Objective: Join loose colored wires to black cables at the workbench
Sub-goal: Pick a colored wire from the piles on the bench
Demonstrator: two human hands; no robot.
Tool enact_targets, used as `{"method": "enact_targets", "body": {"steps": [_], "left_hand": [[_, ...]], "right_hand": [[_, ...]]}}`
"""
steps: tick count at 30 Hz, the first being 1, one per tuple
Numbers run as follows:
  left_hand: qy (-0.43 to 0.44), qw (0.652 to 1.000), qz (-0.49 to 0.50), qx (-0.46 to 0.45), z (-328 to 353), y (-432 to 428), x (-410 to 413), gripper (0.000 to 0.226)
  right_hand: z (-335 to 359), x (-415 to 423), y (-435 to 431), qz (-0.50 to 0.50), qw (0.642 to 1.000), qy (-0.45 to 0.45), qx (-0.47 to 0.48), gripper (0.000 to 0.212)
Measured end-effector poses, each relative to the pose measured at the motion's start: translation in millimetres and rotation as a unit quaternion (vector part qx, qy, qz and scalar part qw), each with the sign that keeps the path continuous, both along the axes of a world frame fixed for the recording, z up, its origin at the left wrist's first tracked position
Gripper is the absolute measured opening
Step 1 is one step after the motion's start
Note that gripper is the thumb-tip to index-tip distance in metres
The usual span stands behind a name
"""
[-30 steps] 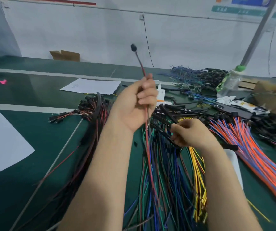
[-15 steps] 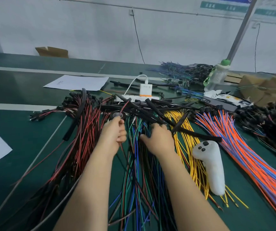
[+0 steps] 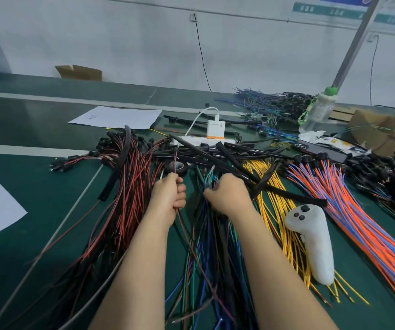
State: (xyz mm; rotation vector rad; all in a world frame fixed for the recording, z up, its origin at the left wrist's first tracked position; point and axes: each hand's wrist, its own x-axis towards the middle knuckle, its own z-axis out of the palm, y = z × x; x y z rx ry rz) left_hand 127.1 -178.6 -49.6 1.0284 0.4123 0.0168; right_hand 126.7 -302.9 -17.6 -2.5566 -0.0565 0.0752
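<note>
left hand [image 3: 169, 195] — grips red wire [image 3: 175, 163] | right hand [image 3: 227, 197] — grips colored wires [image 3: 208, 177]

- You can read no text for certain in this view.
- White charger [image 3: 216, 130], upper centre: a small printed mark, too blurred.
- Paper sheet [image 3: 115, 118], upper left: faint handwriting, illegible.
- Wall posters [image 3: 342, 5], upper right: lettering blurred.

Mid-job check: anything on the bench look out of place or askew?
A white handheld controller lies on the yellow wires, right of the right hand; it is no part of the wiring. Black sleeves lie crisscrossed over the bundles.
</note>
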Motion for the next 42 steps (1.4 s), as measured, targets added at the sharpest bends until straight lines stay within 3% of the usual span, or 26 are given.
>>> {"method": "enact_targets", "body": {"steps": [2,5,7,8,9,10,12,13,15,18,21,23,27,29,35,39,42], "left_hand": [[0.003,0.998,-0.055,-0.043,3,0,-2,0.030],[-0.003,0.992,-0.125,-0.013,10,-3,-5,0.032],[-0.015,0.989,-0.146,-0.003,15,-8,-5,0.033],[-0.024,0.988,-0.153,-0.004,18,-11,-6,0.033],[-0.035,0.987,-0.159,-0.003,22,-15,-6,0.033],[-0.047,0.985,-0.164,0.002,26,-19,-6,0.034],[-0.074,0.982,-0.171,0.040,35,-29,-6,0.036],[-0.086,0.979,-0.168,0.078,39,-34,-5,0.035],[-0.114,0.970,-0.152,0.151,42,-42,-2,0.030],[-0.149,0.969,-0.146,0.132,31,-42,-2,0.016],[-0.125,0.974,-0.165,0.091,11,-40,-6,0.011],[-0.114,0.971,-0.175,0.119,0,-42,-6,0.007],[-0.117,0.957,-0.178,0.196,-8,-45,-4,0.014],[-0.112,0.950,-0.190,0.220,-9,-45,-3,0.013],[-0.103,0.952,-0.203,0.207,-8,-45,-3,0.020],[-0.144,0.928,-0.181,0.292,-5,-46,-7,0.024],[-0.203,0.928,-0.237,0.204,2,-43,-12,0.023]], "right_hand": [[7,1,-11,-0.034,0.974,0.016,0.224,0.018],[22,0,-27,-0.055,0.825,0.034,0.561,0.007],[32,0,-35,-0.022,0.719,0.030,0.694,0.006],[36,-1,-38,0.003,0.684,0.024,0.729,0.007],[39,-1,-38,0.021,0.677,0.011,0.735,0.009],[41,-1,-36,0.026,0.702,-0.009,0.711,0.012],[40,0,-27,0.015,0.792,-0.056,0.607,0.016],[37,2,-22,0.002,0.820,-0.071,0.568,0.017],[31,5,-15,-0.019,0.837,-0.083,0.541,0.016],[18,10,-16,-0.020,0.824,-0.064,0.562,0.012],[-2,8,-22,-0.027,0.831,-0.020,0.555,0.014],[-16,6,-25,-0.054,0.837,-0.010,0.545,0.016],[-25,10,-33,-0.087,0.880,-0.054,0.463,0.008],[-25,11,-36,-0.090,0.882,-0.042,0.461,0.006],[-27,11,-45,-0.049,0.844,0.064,0.530,0.010],[-24,11,-47,-0.045,0.830,0.086,0.549,0.010],[-22,9,-46,-0.014,0.803,0.106,0.586,0.038]]}}
